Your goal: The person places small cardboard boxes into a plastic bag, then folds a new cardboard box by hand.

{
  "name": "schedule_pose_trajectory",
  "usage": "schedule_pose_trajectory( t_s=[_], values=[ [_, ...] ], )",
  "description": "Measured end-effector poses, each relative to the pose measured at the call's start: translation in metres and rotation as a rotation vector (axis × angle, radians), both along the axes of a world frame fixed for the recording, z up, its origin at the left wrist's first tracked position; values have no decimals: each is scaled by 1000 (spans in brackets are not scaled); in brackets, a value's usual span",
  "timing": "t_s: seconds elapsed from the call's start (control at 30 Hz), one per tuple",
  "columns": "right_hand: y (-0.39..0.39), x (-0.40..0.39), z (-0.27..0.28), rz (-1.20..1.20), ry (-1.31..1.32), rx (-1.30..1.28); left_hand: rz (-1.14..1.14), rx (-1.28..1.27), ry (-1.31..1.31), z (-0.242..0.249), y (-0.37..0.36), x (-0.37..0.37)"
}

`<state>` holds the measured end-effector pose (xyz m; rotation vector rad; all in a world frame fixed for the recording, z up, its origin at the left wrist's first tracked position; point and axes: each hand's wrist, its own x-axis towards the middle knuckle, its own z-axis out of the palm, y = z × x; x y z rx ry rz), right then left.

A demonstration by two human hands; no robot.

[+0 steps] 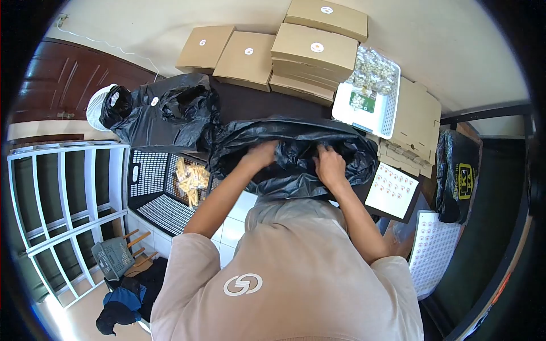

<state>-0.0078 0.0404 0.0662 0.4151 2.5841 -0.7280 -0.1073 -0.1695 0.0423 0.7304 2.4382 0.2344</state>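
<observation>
A large black plastic bag (313, 187) lies spread in front of my body at the table's near edge, its mouth gaping toward me. My left hand (263, 155) is in the bag's mouth, closed on a fold of the plastic, with its fingertips partly hidden. To the right, my right hand (330, 165) reaches into the same opening, and its bent fingers pinch the plastic. Folds of the bag cover whatever lies inside.
Cardboard boxes (244, 57) with round stickers line the wall. A white basket (394, 102) holds small clear packets. At left lie another black bag (165, 116) and a black crate (165, 213) with yellowish packs. Sticker sheets (392, 192) sit at right.
</observation>
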Motion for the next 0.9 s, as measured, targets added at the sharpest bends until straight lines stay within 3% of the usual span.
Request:
schedule_pose_trajectory(
  t_s=[0.03,0.07,0.1,0.23,0.37,0.5,0.6,0.63,0.73,0.8,0.87,0.9],
  values=[
    [9,11,-13,8,61,104,27,-67,36,-19,-10,-5],
    [17,23,-19,-9,76,202,41,-316,-151,-38,-18,-24],
    [27,35,-23,-9,18,217,-101,-341,-13,-16,-30,-26],
    [37,66,-30,-2,-165,191,-150,-309,-100,-21,-34,-22],
    [39,61,-20,3,-183,64,-230,-271,-220,-33,-35,-12],
    [35,55,-17,-71,-158,83,-306,-235,-350,-52,-38,0],
    [44,47,-30,48,-202,237,-199,-236,-501,-68,-35,11],
    [46,45,-30,42,-222,195,-166,-298,-540,-29,-19,18],
    [54,48,-23,64,-191,137,-461,-149,-276,45,-1,53],
    [63,49,-15,107,-67,-63,-457,158,-602,72,-1,53],
    [64,40,25,85,-101,-101,-321,527,-839,100,-3,37],
    [69,38,31,47,-73,-237,-190,644,-805,106,-7,26]
  ],
)
